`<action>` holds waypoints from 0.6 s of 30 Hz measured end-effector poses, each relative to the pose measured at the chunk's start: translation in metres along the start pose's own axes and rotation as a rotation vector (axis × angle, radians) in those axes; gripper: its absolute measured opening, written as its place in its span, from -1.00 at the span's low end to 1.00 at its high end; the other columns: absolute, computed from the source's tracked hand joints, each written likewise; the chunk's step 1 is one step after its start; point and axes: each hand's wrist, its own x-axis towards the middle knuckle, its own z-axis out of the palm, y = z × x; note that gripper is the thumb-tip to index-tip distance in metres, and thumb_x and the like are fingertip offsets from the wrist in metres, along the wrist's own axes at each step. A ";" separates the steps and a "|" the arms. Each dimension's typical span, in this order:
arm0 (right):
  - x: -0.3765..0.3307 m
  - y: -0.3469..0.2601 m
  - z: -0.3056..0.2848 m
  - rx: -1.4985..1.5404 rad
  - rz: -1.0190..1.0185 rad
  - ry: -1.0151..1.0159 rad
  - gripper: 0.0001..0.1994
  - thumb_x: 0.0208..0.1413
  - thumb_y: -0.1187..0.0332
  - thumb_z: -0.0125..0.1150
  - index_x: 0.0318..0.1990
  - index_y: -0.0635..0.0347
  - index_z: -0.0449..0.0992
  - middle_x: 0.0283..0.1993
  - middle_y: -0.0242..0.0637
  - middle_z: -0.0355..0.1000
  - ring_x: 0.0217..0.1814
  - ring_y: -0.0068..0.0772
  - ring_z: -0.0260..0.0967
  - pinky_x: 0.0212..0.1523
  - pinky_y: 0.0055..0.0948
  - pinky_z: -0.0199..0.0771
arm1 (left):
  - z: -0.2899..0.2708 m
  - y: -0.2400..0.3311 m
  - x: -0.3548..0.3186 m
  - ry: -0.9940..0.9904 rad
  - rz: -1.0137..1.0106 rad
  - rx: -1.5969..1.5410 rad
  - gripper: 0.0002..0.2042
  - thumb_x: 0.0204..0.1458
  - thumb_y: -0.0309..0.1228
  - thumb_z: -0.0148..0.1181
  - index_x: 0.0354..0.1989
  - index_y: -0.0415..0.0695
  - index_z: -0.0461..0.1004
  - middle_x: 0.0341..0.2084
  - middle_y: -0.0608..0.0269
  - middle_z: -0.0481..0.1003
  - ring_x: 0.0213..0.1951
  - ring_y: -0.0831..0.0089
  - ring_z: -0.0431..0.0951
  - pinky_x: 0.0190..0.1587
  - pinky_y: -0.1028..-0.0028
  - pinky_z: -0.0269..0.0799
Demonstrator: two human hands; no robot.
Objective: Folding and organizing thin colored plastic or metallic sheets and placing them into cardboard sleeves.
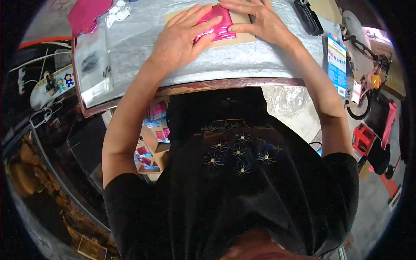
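Note:
A shiny pink cloth piece (218, 21) lies on a tan card (243, 36) at the far side of the silver-covered table (195, 65). My left hand (184, 34) presses flat on the cloth's left part, fingers spread. Fingers of my right hand (259, 19) hold down the cloth's right edge on the card. Both forearms reach up from my black shirt at the bottom of the view.
Clear plastic bags (93, 65) lie at the table's left, with a magenta cloth (86, 15) and white bits beyond. A black tool (308, 17) and a printed card (337, 65) sit at the right. Boxes of packets (149, 147) stand under the table. A small pink bicycle (368, 73) is at the right.

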 end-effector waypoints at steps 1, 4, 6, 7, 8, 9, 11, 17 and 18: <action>-0.001 0.000 0.000 0.000 0.001 0.001 -0.28 -0.01 -0.09 0.40 0.31 -0.03 0.43 0.36 -0.28 0.38 0.60 0.08 -0.11 0.50 0.30 -0.49 | -0.001 0.000 0.001 -0.002 0.008 -0.005 -0.59 0.26 -0.22 0.12 0.29 0.14 0.44 0.34 0.08 0.31 0.37 0.04 0.26 0.40 0.13 0.13; -0.009 -0.001 0.000 0.060 -0.032 0.053 -0.41 0.15 0.02 0.32 0.31 -0.01 0.43 0.37 -0.25 0.35 0.59 0.08 -0.08 0.50 0.29 -0.40 | 0.006 -0.007 -0.004 0.020 0.023 0.048 -0.59 0.21 -0.16 0.19 0.23 0.11 0.49 0.29 0.09 0.37 0.34 0.07 0.30 0.38 0.16 0.18; -0.024 0.003 -0.007 0.018 0.024 0.088 -0.45 0.20 0.08 0.26 0.32 -0.01 0.42 0.38 -0.23 0.34 0.58 0.08 -0.07 0.50 0.28 -0.37 | 0.006 -0.008 -0.004 0.034 0.029 0.080 -0.59 0.19 -0.13 0.22 0.20 0.10 0.52 0.27 0.09 0.39 0.33 0.09 0.32 0.36 0.18 0.21; -0.033 0.005 -0.009 -0.017 0.086 0.111 -0.50 0.24 0.14 0.21 0.32 0.00 0.41 0.38 -0.22 0.33 0.58 0.08 -0.06 0.50 0.27 -0.34 | 0.005 -0.007 -0.004 0.038 0.019 0.077 -0.60 0.19 -0.16 0.21 0.20 0.09 0.52 0.27 0.08 0.40 0.33 0.08 0.33 0.36 0.17 0.21; -0.039 0.006 -0.008 -0.052 0.148 0.134 -0.54 0.29 0.20 0.16 0.32 0.01 0.40 0.39 -0.20 0.32 0.57 0.08 -0.05 0.51 0.25 -0.32 | 0.004 -0.006 -0.004 0.043 0.009 0.074 -0.61 0.20 -0.19 0.20 0.20 0.08 0.52 0.26 0.06 0.40 0.32 0.08 0.34 0.36 0.17 0.22; -0.043 0.003 -0.007 -0.053 0.152 0.135 -0.54 0.29 0.20 0.16 0.32 0.01 0.40 0.39 -0.20 0.32 0.57 0.08 -0.05 0.51 0.25 -0.32 | 0.005 -0.005 -0.002 0.046 0.007 0.067 -0.62 0.20 -0.21 0.19 0.20 0.08 0.51 0.26 0.05 0.40 0.32 0.07 0.34 0.35 0.17 0.22; -0.050 -0.002 -0.002 -0.091 0.154 0.126 -0.57 0.32 0.30 0.08 0.33 0.03 0.38 0.40 -0.18 0.30 0.57 0.09 -0.03 0.51 0.23 -0.28 | 0.008 -0.004 -0.001 0.053 0.012 0.063 -0.62 0.20 -0.21 0.20 0.19 0.08 0.52 0.25 0.04 0.41 0.31 0.07 0.35 0.35 0.17 0.23; -0.043 0.000 0.005 -0.125 0.130 0.100 -0.56 0.33 0.35 0.02 0.36 0.05 0.32 0.43 -0.16 0.25 0.56 0.09 -0.02 0.50 0.23 -0.25 | 0.013 -0.002 0.003 0.070 0.028 0.045 -0.61 0.18 -0.20 0.22 0.19 0.08 0.52 0.24 0.04 0.42 0.30 0.07 0.37 0.34 0.17 0.24; -0.042 -0.002 0.006 -0.101 0.120 0.100 -0.55 0.34 0.35 0.02 0.37 0.04 0.31 0.44 -0.16 0.23 0.56 0.09 -0.02 0.50 0.23 -0.24 | 0.013 -0.002 0.004 0.070 0.028 0.045 -0.61 0.18 -0.20 0.22 0.19 0.08 0.52 0.24 0.04 0.42 0.30 0.07 0.37 0.34 0.17 0.24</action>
